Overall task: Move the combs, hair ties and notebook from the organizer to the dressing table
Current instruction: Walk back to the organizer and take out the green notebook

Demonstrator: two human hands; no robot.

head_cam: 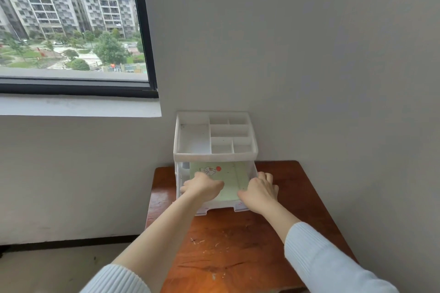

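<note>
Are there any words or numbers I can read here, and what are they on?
No words or numbers can be read.
Notebook: a small cartoon drawing and a red dot, no text readable.
Drawer front: small pinkish marks near the right hand, too blurred to read.
Organizer, table, left hand: no text visible.
Buildings outside the window: too far to show signs.

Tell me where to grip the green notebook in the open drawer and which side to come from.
Grip the notebook by its near edge, coming from the front, probably with fingers slid under that edge. It lies flat in the pulled-out drawer, and the organizer's top tray overhangs its far end. The left hand and right hand already rest at its two sides.
</note>
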